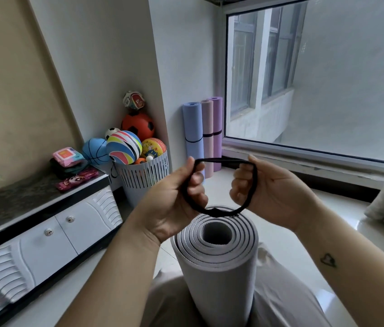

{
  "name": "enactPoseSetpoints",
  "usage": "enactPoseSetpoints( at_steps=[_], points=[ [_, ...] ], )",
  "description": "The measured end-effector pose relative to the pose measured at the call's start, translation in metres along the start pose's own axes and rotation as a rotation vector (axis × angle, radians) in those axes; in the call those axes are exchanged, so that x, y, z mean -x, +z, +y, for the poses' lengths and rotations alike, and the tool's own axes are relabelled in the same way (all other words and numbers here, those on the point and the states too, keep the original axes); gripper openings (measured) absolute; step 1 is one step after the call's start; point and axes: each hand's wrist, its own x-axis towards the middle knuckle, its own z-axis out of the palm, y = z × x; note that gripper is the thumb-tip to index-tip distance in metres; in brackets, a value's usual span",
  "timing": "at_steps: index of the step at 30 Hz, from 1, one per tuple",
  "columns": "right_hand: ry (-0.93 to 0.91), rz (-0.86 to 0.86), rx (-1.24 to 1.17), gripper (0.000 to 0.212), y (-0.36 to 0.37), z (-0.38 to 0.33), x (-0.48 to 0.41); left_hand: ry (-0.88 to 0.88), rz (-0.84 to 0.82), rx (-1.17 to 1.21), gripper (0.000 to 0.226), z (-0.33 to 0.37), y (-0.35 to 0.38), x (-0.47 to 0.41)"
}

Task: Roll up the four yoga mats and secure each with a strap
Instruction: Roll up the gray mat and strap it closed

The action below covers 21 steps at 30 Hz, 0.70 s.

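Looking down from the head view, we hold one black elastic strap loop [212, 212] stretched between both hands. Our left hand [174, 197] has its fingers curled round the strap's left side, and our right hand [271, 192] has its fingers hooked through the right side, so both are grasping the strap. The loop hangs just above the top end of a grey rolled foam yoga mat [217, 267], which stands upright between our knees with its spiral end facing us and no strap on it.

A white slatted plastic basket [144, 173] stands on the floor by the wall corner. Heaped in it we count at least seven balls of different sizes and patterns, with a printed white-and-red one on top. A blue ball with black lines [95, 151] sits at the basket's left edge; we cannot tell whether it is inside.

Three more rolled mats stand upright against the wall beside the window [316, 79]: one blue [193, 128], one pink [207, 123], one purple [217, 116], touching side by side, each with one black band round its middle. That makes four mats and four straps. A white two-door cabinet [44, 244] runs along the left.
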Motion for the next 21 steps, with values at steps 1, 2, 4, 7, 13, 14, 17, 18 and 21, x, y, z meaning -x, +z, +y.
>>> enactPoseSetpoints(
  at_steps=[1,2,4,7,13,14,17,18,21],
  points=[
    [0.010,-0.024,-0.028,0.028,0.003,0.003,0.000,-0.016,-0.059,0.120,0.027,0.000,-0.001,-0.002],
    [0.018,-0.046,-0.057,0.027,0.005,0.006,-0.001,-0.047,-0.148,0.228,0.024,0.000,-0.004,-0.005],
    [0.018,-0.095,-0.123,0.028,0.007,0.007,-0.002,-0.122,-0.333,0.355,0.019,0.000,-0.007,-0.006],
    [-0.042,-0.085,-0.167,0.025,0.006,0.005,-0.008,-0.176,-0.343,0.215,0.032,0.001,-0.002,-0.001],
    [-0.127,0.124,-0.109,0.013,0.012,0.006,-0.009,-0.064,-0.092,-0.029,0.042,-0.002,-0.001,-0.001],
    [-0.130,0.163,-0.093,0.014,0.014,0.006,-0.009,-0.058,-0.065,-0.027,0.042,-0.003,-0.001,-0.001],
    [-0.129,0.228,-0.051,0.021,0.016,0.008,-0.010,-0.052,-0.018,-0.043,0.032,-0.005,-0.006,-0.002],
    [-0.124,0.231,-0.038,0.022,0.017,0.008,-0.009,-0.047,-0.021,-0.070,0.029,-0.006,-0.006,-0.001],
    [-0.107,0.221,-0.007,0.024,0.018,0.006,-0.010,-0.022,-0.057,-0.204,0.023,-0.008,-0.006,0.001]
  ],
)
